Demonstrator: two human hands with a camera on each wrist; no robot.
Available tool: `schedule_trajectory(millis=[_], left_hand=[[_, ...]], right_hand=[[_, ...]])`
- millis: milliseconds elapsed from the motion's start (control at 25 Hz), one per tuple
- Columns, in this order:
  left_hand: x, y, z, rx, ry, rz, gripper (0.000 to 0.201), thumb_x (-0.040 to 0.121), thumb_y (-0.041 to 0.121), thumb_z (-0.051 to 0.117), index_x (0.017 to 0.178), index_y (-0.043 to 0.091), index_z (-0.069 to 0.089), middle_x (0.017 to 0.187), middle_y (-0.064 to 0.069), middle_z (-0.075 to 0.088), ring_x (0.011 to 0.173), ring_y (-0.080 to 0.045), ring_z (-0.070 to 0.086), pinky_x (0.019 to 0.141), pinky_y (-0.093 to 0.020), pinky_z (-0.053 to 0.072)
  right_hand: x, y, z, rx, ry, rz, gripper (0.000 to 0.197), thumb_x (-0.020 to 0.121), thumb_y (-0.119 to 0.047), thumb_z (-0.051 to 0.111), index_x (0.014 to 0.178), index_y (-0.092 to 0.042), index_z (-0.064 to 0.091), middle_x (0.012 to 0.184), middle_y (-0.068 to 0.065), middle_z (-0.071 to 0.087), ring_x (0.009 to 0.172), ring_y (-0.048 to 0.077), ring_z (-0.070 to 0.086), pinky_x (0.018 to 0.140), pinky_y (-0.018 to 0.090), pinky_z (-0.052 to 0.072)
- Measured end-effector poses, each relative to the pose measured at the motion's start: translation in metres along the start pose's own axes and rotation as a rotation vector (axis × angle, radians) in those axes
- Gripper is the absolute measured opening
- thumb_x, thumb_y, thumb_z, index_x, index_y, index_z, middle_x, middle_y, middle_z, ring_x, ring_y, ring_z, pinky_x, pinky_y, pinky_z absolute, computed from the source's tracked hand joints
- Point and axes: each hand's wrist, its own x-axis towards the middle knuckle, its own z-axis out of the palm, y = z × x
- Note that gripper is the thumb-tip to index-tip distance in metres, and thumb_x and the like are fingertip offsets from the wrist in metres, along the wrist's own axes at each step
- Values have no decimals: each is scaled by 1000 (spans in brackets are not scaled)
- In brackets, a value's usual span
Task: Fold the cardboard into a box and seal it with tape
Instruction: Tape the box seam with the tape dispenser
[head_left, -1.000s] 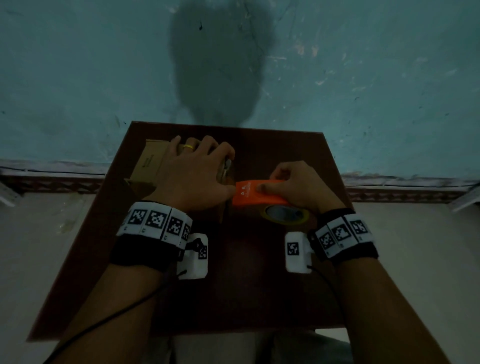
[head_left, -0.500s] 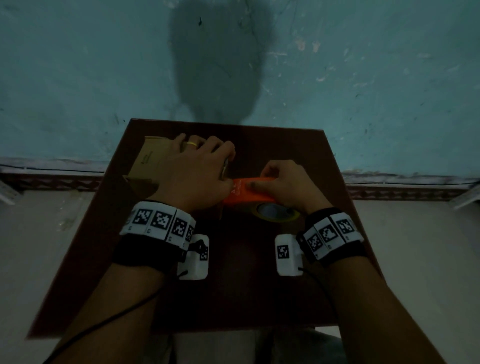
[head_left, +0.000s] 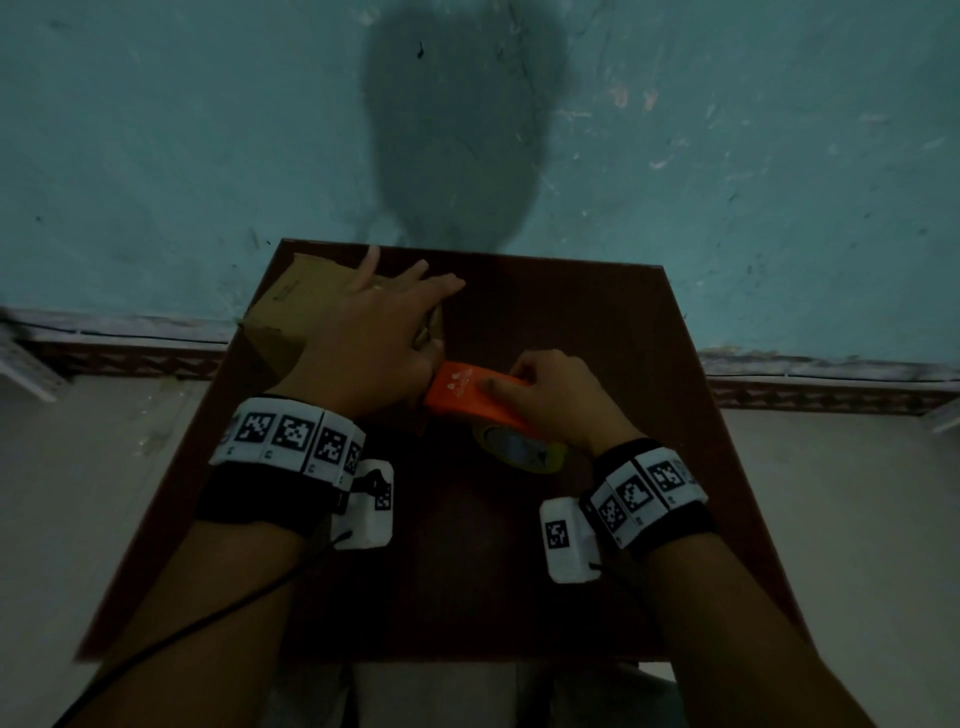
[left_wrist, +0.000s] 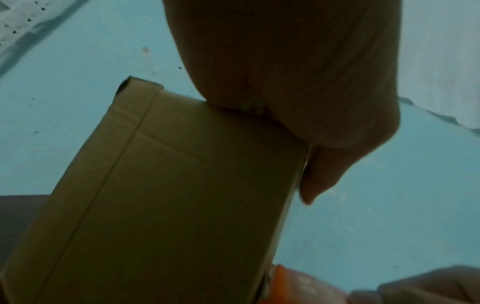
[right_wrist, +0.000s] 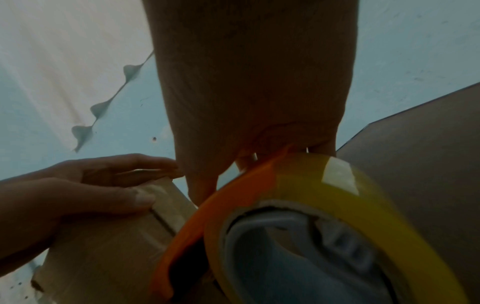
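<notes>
A brown cardboard box (head_left: 291, 312) stands at the far left of the dark table (head_left: 519, 571). My left hand (head_left: 379, 322) lies flat on its top with the fingers stretched out, and the thumb presses its right side (right_wrist: 140, 197). My right hand (head_left: 550, 400) grips an orange tape dispenser (head_left: 462, 395) holding a yellow tape roll (head_left: 519, 447). The dispenser's front end sits against the box's near right edge, beside my left thumb. The left wrist view shows the box side (left_wrist: 168, 205) and the dispenser's orange tip (left_wrist: 288, 286) below it.
The table stands against a blue wall (head_left: 727, 156) with a floor border on both sides. A black cable (head_left: 208, 618) runs from my left wrist device along the forearm. Bare tabletop lies right of and in front of the hands.
My left fingers were curled over the box's far edge and now stretch out straight. The right hand with the dispenser has shifted slightly left and nearer, staying against the box.
</notes>
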Motion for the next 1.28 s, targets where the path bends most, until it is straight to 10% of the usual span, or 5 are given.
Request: schedule_trajectory(millis=[120, 360, 640, 920, 1280], left_hand=[[-5, 5, -1, -18, 34, -62, 66, 102, 34, 64, 161, 27, 37, 169, -1, 36, 151, -9, 12, 126, -35, 0], [-8, 2, 19, -47, 177, -63, 38, 92, 17, 64, 129, 27, 62, 126, 1, 71, 142, -32, 52, 108, -40, 45], [-18, -37, 32, -137, 263, 238, 41, 89, 8, 73, 129, 10, 63, 128, -6, 63, 126, -23, 58, 126, -50, 30], [-27, -66, 57, 132, -135, -205, 88, 88, 23, 76, 161, 27, 27, 156, -18, 28, 136, -44, 41, 110, -56, 40], [-12, -57, 85, 240, 5, -229, 96, 81, 51, 82, 155, 15, 33, 165, -13, 38, 153, -34, 36, 128, -55, 18]], right_hand=[[1, -4, 2, -28, -7, 10, 41, 97, -68, 59, 106, -28, 67, 99, 0, 70, 88, 19, 72, 87, 49, 64], [-4, -7, -1, 23, -53, 27, 48, 93, -65, 67, 116, -23, 71, 105, 3, 72, 93, 21, 73, 90, 49, 64], [-7, -5, -7, 15, 53, 26, 51, 85, -67, 77, 121, -34, 65, 116, -3, 69, 97, 15, 68, 84, 43, 64], [-7, -10, 12, -179, 155, -48, 56, 89, -62, 76, 134, -31, 59, 130, -1, 71, 112, 19, 69, 93, 43, 59], [-12, -4, 15, -222, 95, -39, 62, 91, -57, 76, 135, -26, 46, 131, 4, 68, 107, 21, 71, 90, 43, 61]])
